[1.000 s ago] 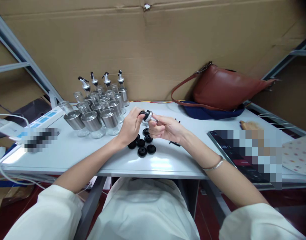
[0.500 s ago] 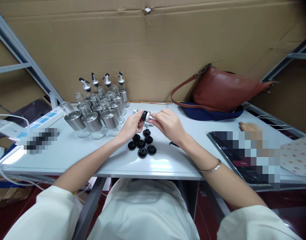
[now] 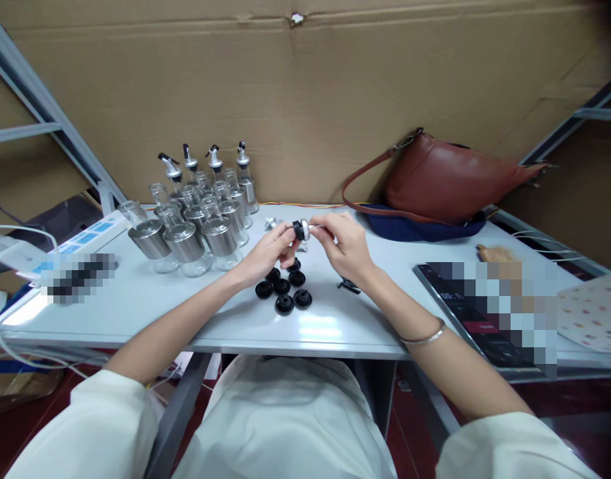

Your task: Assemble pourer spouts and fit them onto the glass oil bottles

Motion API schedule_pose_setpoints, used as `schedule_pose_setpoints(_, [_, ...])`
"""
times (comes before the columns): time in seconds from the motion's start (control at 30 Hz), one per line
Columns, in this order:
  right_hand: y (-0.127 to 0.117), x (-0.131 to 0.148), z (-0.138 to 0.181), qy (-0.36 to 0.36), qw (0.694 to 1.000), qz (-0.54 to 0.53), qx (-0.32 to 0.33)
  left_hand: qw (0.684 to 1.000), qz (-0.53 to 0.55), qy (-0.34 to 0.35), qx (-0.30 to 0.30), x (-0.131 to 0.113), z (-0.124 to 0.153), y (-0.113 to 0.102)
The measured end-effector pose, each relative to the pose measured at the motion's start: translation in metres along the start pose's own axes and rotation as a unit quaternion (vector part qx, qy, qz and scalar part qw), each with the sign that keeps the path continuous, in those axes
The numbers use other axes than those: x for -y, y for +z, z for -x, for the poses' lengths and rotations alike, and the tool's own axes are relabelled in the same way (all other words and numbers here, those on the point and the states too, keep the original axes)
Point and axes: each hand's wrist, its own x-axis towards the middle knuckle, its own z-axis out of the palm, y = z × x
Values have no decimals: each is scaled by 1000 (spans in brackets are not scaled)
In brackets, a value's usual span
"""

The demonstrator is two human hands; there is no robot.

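Note:
My left hand is closed on a bottle pourer, gripping it by its black stopper end. Its silver collar faces right, towards my right hand. The fingertips of that hand pinch the thin end of the same pourer, which is mostly hidden by them. Below the hands, several round black stoppers lie in a loose cluster on the table. Small silver pieces rest just behind my left hand. Beside my right wrist lie small black parts.
Several glass bottles with steel sleeves stand at the left, a few at the back topped with pourers. A power strip runs along the left edge. At the right are a brown bag, a blue cloth item and a tablet.
Both hands and the pourer have shifted slightly right. My right hand's fingers have changed their hold on the thin end, and more of the black parts by that wrist shows.

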Motion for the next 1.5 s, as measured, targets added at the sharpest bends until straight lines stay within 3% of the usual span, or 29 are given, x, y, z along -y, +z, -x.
schedule_pose_setpoints(0.1, [1, 3, -2, 162, 967, -192, 48, 961, -251, 105, -44, 7, 0, -8])
schedule_pose_setpoints(0.23, [-1, -2, -5, 315, 832, -433, 146, 840, -483, 239, -63, 10, 1, -14])
schedule_pose_setpoints(0.37, [-9, -6, -6, 391, 686, -537, 297, 735, -590, 328, -61, 10, 3, -17])
schedule_pose_setpoints(0.43, [-12, -3, -6, 396, 643, -558, 344, 721, -600, 336, -81, 10, 4, -17])
schedule_pose_setpoints(0.47, [-12, -1, -5, 395, 636, -567, 344, 727, -596, 328, -93, 10, 4, -18])
schedule_pose_setpoints(0.53, [-11, 7, -5, 388, 652, -576, 304, 760, -564, 298, -121, 10, 5, -17])
schedule_pose_setpoints(0.6, [-6, 13, -4, 376, 691, -569, 239, 815, -500, 257, -143, 10, 4, -15])
schedule_pose_setpoints(0.73, [5, 11, -1, 303, 804, -496, 129, 950, -266, 112, -120, 6, 0, -9])
schedule_pose_setpoints(0.8, [7, 7, -1, 245, 871, -414, 99, 990, -104, 11, -92, 4, -2, -5])
schedule_pose_setpoints(0.83, [7, 5, -1, 216, 900, -369, 83, 996, -21, -38, -76, 3, -2, -2])
schedule_pose_setpoints(0.9, [5, 3, -2, 171, 934, -309, 53, 985, 118, -117, -38, 1, -2, 2])
schedule_pose_setpoints(1.0, [0, 3, -5, 160, 934, -316, 37, 974, 183, -131, 22, 3, 0, 7])
schedule_pose_setpoints(1.1, [-3, 4, -6, 190, 924, -329, 49, 996, 62, -41, 43, 8, 1, 5])
schedule_pose_setpoints(1.2, [-2, 4, -5, 229, 913, -334, 53, 989, -132, 64, -4, 13, 2, -2])
schedule_pose_setpoints(1.33, [1, 6, -3, 276, 875, -377, 124, 925, -301, 218, -80, 11, 2, -11])
schedule_pose_setpoints(1.4, [2, 8, -3, 272, 858, -404, 164, 893, -352, 264, -96, 6, 2, -14])
schedule_pose_setpoints(1.5, [2, 6, -4, 251, 869, -404, 133, 854, -423, 282, -111, 0, 1, -20])
